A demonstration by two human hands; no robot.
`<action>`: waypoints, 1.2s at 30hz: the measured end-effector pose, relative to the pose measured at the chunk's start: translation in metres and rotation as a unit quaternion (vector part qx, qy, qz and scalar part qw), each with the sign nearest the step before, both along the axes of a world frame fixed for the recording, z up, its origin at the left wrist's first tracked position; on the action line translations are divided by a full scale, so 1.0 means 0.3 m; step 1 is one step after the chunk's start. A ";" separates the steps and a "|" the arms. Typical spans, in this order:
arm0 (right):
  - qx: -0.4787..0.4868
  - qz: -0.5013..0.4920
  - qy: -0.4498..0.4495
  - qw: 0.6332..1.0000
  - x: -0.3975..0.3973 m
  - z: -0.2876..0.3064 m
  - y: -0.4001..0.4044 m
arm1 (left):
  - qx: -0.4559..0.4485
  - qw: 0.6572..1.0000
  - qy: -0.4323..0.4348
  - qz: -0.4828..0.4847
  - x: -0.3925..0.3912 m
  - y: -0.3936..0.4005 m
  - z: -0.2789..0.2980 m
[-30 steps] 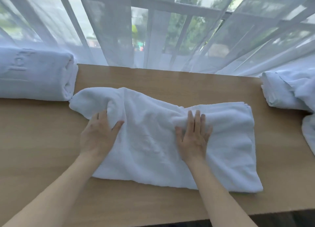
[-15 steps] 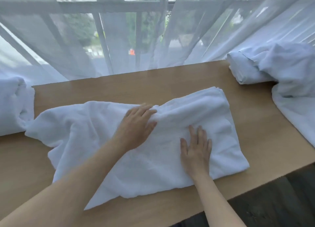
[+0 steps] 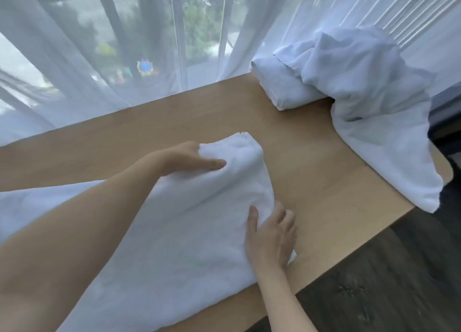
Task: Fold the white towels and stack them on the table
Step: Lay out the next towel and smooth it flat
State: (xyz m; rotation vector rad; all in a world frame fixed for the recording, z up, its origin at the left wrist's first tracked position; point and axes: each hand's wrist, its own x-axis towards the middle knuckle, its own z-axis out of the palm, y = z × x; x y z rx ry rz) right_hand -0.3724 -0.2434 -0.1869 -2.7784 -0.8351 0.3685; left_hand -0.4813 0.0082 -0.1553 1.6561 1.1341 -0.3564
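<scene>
A white towel (image 3: pixel 174 232) lies partly folded across the wooden table (image 3: pixel 311 157), running off the left edge of view. My left hand (image 3: pixel 192 157) reaches across it and grips its far right corner, thumb on top and fingers tucked beneath the cloth. My right hand (image 3: pixel 272 234) pinches the near right edge, thumb on top and fingers curled round the hem. The right end of the towel is bunched up between my two hands.
A folded white towel (image 3: pixel 282 90) sits at the table's back right. A loose heap of white cloth (image 3: pixel 369 95) lies on it and drapes over the right table edge. Sheer curtains (image 3: pixel 99 57) hang behind the table. Dark floor (image 3: pixel 374 282) shows lower right.
The view swung right. My left hand slid from the towel's middle to its far right corner and took hold. My right hand moved from lying flat on the towel to pinching its right edge.
</scene>
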 end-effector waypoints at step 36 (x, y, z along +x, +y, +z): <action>0.159 0.099 0.054 0.981 0.491 0.022 0.328 | 0.493 0.859 0.030 -0.136 0.268 -0.231 -0.177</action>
